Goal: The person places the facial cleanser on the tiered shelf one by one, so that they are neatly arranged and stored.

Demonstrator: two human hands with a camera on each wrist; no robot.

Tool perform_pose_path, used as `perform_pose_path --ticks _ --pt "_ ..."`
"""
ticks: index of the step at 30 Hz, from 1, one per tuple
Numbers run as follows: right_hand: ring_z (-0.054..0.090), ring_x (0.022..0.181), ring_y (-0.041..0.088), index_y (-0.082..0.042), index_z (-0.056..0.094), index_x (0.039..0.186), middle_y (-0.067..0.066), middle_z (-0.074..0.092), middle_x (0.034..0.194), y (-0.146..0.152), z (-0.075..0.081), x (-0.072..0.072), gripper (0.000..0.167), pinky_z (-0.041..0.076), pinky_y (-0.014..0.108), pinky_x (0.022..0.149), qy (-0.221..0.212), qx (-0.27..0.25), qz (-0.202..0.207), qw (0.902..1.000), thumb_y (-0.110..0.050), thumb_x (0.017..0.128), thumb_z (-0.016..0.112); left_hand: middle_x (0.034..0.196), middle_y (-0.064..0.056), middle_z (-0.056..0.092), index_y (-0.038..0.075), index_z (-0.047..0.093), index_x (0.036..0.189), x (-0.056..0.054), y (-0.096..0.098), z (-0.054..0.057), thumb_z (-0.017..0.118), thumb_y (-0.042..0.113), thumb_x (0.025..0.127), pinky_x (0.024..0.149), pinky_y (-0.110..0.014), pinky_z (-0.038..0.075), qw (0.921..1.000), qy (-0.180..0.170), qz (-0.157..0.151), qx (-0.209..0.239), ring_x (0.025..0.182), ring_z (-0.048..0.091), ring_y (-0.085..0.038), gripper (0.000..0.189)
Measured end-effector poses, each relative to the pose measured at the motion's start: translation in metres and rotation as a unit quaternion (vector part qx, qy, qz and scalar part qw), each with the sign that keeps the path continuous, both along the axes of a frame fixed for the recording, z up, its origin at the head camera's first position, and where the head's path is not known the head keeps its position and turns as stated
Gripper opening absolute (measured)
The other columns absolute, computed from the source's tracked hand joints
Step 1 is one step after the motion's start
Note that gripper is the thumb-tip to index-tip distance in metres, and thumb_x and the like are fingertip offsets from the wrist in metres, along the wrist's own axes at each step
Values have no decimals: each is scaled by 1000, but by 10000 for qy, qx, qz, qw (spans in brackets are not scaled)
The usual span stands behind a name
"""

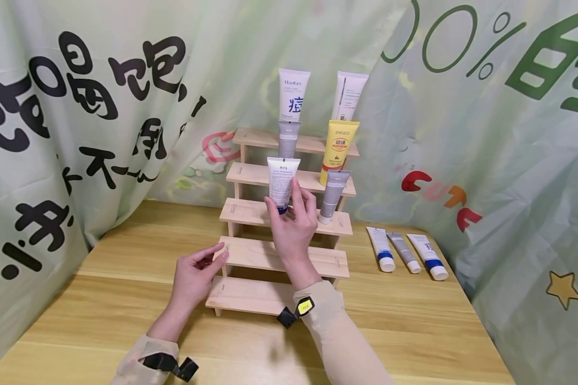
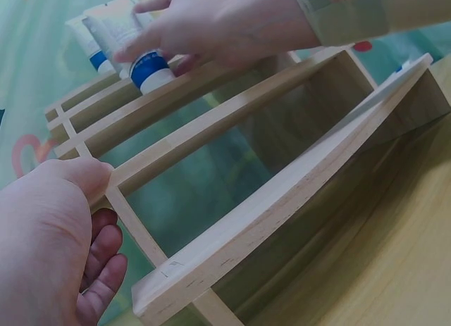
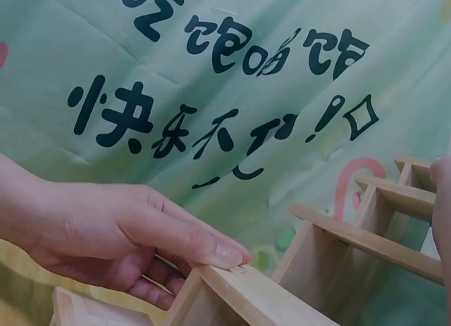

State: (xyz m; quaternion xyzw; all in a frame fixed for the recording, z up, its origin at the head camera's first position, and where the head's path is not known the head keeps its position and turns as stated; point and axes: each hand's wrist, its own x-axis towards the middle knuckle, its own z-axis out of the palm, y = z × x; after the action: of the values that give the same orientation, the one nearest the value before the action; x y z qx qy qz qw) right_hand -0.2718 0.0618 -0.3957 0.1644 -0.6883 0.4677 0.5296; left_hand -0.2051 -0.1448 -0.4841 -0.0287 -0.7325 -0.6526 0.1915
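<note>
the right grip [image 1: 294,227] pinches a white tube [image 1: 282,181], cap down, at the middle step's left part; the left grip [image 1: 192,278] pinches the wooden stand [image 1: 252,295] by its second-lowest step's left end. three tubes [image 1: 402,251] lie on the counter [image 1: 404,326].

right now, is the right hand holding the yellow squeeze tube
No, the right hand holds a blue-banded white squeeze tube, while the yellow squeeze tube stands on the wooden tiered rack.
</note>
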Motion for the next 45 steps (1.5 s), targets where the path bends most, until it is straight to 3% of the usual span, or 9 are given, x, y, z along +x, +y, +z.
perform_pose_path --ticks 6,14,21,28,31,35,38,45 --pt "65 102 30 4 65 140 18 61 125 6 9 11 69 59 47 71 15 37 -169 9998 -19 82 95 95 -10 76 8 83 115 0 1 0 89 11 89 55 -19 38 10000 -75 32 2 65 47 -9 27" --pt "64 115 27 0 76 122 17 64 129 27 24 35 48 60 44 81 327 -85 44 9994 -15 81 95 93 -6 76 9 83 114 1 0 1 89 17 90 56 -20 42 9999 -114 18 -105 68 51 -10 26" --pt "66 114 28 1 74 124 18 66 128 60 30 50 51 60 40 83 458 233 -23 9987 -6 78 96 91 -4 77 9 83 114 0 -1 0 89 19 90 53 -20 40 9998 -114 27 -169 65 49 -10 27" --pt "66 113 28 0 72 127 17 67 128 99 33 66 53 58 30 88 372 426 -357 9978 -12 80 95 95 -1 79 9 83 114 0 -1 -2 89 15 90 50 -19 38 10000 -22 -11 -67 62 49 -8 26" --pt "67 109 30 1 72 127 19 67 128 119 30 68 56 57 27 88 307 475 -381 9977 -9 78 96 92 -1 79 9 83 114 0 -1 -2 89 14 89 49 -19 39 10000 39 -11 -27 61 49 -7 26" --pt "69 105 32 2 70 130 21 65 129 149 22 69 61 56 23 87 32 629 -412 9972 -4 75 97 98 -4 80 7 83 113 0 0 -2 89 12 89 50 -19 38 9999 87 -40 46 61 48 -7 25" --pt "69 104 32 3 69 132 22 65 128 174 12 71 64 55 19 87 -235 798 -495 9953 -1 74 97 106 -5 80 7 83 114 0 1 -3 88 13 90 50 -19 38 10000 65 -69 30 60 47 -7 26" --pt "70 99 32 -1 68 135 20 65 125 225 -17 66 65 50 10 86 -916 1108 -858 9859 -2 77 95 106 -9 80 7 83 114 0 1 -2 87 12 91 51 -18 41 9999 93 14 -59 63 52 -7 25"
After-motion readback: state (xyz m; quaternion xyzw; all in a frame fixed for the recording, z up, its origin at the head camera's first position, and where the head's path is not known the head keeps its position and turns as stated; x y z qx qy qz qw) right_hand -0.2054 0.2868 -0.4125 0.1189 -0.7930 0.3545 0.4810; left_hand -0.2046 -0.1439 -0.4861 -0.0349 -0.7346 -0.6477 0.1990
